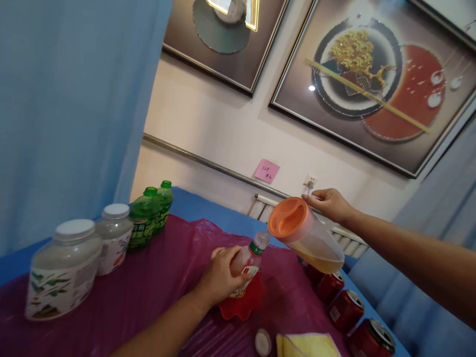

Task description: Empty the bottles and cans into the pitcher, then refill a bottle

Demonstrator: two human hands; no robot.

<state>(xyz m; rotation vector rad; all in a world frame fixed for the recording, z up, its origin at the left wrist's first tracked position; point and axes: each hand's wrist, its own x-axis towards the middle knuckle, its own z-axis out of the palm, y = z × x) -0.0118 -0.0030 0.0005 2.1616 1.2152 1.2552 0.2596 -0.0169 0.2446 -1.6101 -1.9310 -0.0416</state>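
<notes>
My left hand (221,272) is wrapped round a clear plastic bottle (251,263) with a green neck band. The uncapped bottle leans to the right over a red scalloped dish (241,305); whether its base touches the dish is hidden. Up on the right, my right hand (332,206) grips the handle of a translucent pitcher (316,245) with an orange lid. This pitcher is tipped to the left, its lid side close beside the bottle's mouth. Some yellowish liquid lies along the pitcher's lower side. I cannot make out a stream between the two.
Purple plastic sheeting (163,292) covers the blue table. Two white-lidded jars (63,270) and two green bottles (143,223) stand at left. Several red cans (345,310) line the right edge. A round cap (263,342) and a yellow cloth (308,345) lie in front.
</notes>
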